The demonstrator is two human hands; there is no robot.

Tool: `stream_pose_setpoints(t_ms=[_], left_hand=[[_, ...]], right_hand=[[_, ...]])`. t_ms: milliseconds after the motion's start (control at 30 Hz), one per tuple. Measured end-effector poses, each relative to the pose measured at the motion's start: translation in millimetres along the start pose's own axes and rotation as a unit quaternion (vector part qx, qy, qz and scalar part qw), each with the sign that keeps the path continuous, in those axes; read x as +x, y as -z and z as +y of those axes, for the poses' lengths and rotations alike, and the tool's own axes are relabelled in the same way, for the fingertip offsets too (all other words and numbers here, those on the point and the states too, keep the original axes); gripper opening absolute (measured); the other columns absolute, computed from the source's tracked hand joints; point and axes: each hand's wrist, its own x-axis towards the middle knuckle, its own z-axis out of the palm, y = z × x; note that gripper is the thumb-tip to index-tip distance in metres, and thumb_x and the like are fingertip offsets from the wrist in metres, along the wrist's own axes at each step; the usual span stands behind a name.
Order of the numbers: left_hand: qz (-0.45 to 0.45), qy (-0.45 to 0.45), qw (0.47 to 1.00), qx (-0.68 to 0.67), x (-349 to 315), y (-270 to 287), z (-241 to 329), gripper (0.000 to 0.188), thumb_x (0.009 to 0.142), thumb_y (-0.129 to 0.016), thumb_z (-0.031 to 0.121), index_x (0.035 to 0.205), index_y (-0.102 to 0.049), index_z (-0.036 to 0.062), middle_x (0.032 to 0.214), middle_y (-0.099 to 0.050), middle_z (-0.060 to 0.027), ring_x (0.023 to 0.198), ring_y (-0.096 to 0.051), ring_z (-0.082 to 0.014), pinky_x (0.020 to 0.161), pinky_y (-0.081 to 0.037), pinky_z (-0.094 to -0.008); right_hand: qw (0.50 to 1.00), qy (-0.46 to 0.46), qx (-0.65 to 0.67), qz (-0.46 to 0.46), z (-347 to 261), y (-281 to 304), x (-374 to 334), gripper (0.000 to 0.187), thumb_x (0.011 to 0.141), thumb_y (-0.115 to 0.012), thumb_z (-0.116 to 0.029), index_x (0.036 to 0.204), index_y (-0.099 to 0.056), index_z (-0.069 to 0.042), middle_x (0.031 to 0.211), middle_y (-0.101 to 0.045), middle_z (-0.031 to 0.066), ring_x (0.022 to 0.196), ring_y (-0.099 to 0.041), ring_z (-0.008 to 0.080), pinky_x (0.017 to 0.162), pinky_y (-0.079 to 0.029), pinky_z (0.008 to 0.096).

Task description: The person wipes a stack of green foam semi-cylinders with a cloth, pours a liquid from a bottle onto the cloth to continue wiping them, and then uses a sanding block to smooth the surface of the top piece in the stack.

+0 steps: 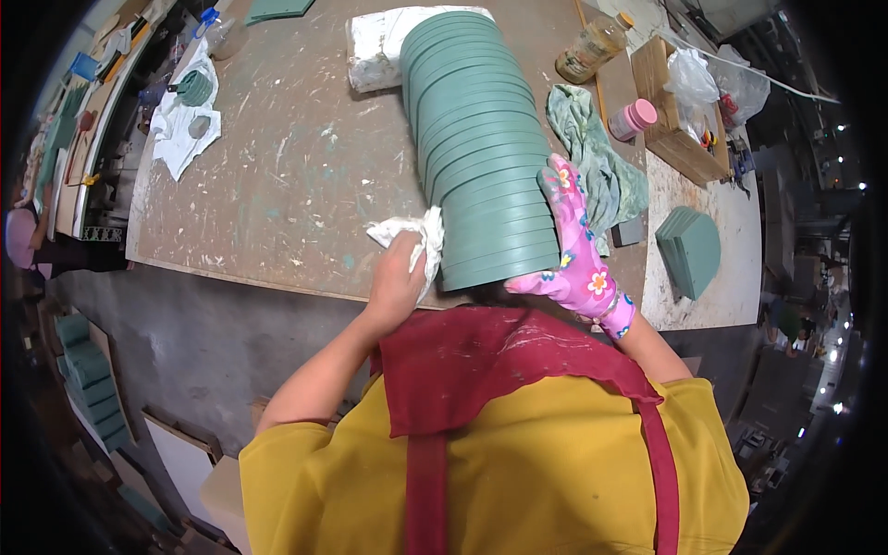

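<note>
Muted green, thin curved pieces form one long stack (pixel 490 157) that lies on its side across the brown, paint-scuffed worktop (pixel 296 203), its near end close to the front edge and its far end at a white bundle (pixel 374 55). The bare left hand (pixel 398 276) is closed around a crumpled white cloth (pixel 428 233), which it holds against the left side of the stack near that near end. The right hand (pixel 575 254), in a pink flowered glove, is spread, its fingers apart from the thumb: the fingers lie along the stack's right side, while the thumb reaches to its near end. Just beyond the glove lies a green-stained rag (pixel 601 176), with a small dark block (pixel 629 231) near it. Farther up on the right stand a pink container (pixel 633 119), a bottle with an orange cap (pixel 589 51) and a wooden box (pixel 664 139), a plastic bag (pixel 692 76) on it. Green plates (pixel 692 248) are piled at the worktop's right side. Far left, a small green roll (pixel 194 88) sits on a white sheet (pixel 176 139).
</note>
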Motion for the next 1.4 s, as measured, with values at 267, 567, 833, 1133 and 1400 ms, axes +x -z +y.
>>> stream_pose_setpoints(t_ms=[267, 567, 833, 1133, 1400], left_hand=[[0.181, -0.093, 0.979, -0.019, 26, -12, 27, 0.019, 0.084, -0.054, 0.003, 0.102, -0.049, -0.0014, 0.094, -0.051, -0.0210, 0.088, -0.051, -0.0424, 0.080, -0.042, -0.0447], [0.040, -0.273, 0.959, -0.071, 18, 12, 43, 0.038, 0.068, -0.072, 0.011, 0.103, -0.058, 0.0057, 0.097, -0.052, -0.0133, 0.086, -0.053, -0.0346, 0.074, -0.045, -0.0402], [0.036, -0.287, 0.956, -0.056, 42, 35, 58, 0.021, 0.069, -0.071, 0.013, 0.084, -0.058, 0.0051, 0.090, -0.054, -0.0106, 0.080, -0.056, -0.0285, 0.069, -0.048, -0.0390], [-0.091, -0.242, 0.965, 0.050, 29, 45, 10, 0.019, 0.069, -0.072, 0.014, 0.085, -0.063, 0.0096, 0.087, -0.055, -0.0082, 0.079, -0.057, -0.0263, 0.067, -0.048, -0.0383], [-0.134, -0.437, 0.881, 0.121, 83, 28, 125, 0.025, 0.071, -0.071, 0.017, 0.092, -0.059, 0.0092, 0.082, -0.051, -0.0068, 0.077, -0.056, -0.0251, 0.064, -0.047, -0.0355]], right_hand=[[0.977, -0.053, 0.156, 0.136, -3, -23, 3, 0.069, 0.087, -0.060, -0.027, 0.141, -0.030, 0.003, 0.147, -0.028, 0.0202, 0.138, -0.026, 0.0310, 0.112, -0.018, 0.0391], [0.972, -0.075, 0.149, 0.166, -7, -24, 2, 0.055, 0.091, -0.050, -0.020, 0.138, -0.036, 0.004, 0.144, -0.035, 0.0198, 0.137, -0.028, 0.0294, 0.112, -0.019, 0.0376], [0.967, -0.140, 0.154, 0.149, 2, -26, -9, 0.050, 0.093, -0.045, -0.015, 0.138, -0.037, 0.003, 0.145, -0.034, 0.0187, 0.137, -0.028, 0.0283, 0.111, -0.020, 0.0366], [0.970, -0.105, 0.132, 0.176, -5, -23, 3, 0.048, 0.093, -0.045, -0.016, 0.136, -0.039, 0.004, 0.142, -0.038, 0.0190, 0.136, -0.030, 0.0287, 0.111, -0.020, 0.0358], [0.960, -0.123, 0.242, 0.062, 45, -32, -30, 0.036, 0.093, -0.047, -0.007, 0.128, -0.047, 0.001, 0.126, -0.051, 0.0123, 0.118, -0.048, 0.0219, 0.101, -0.037, 0.0306]])
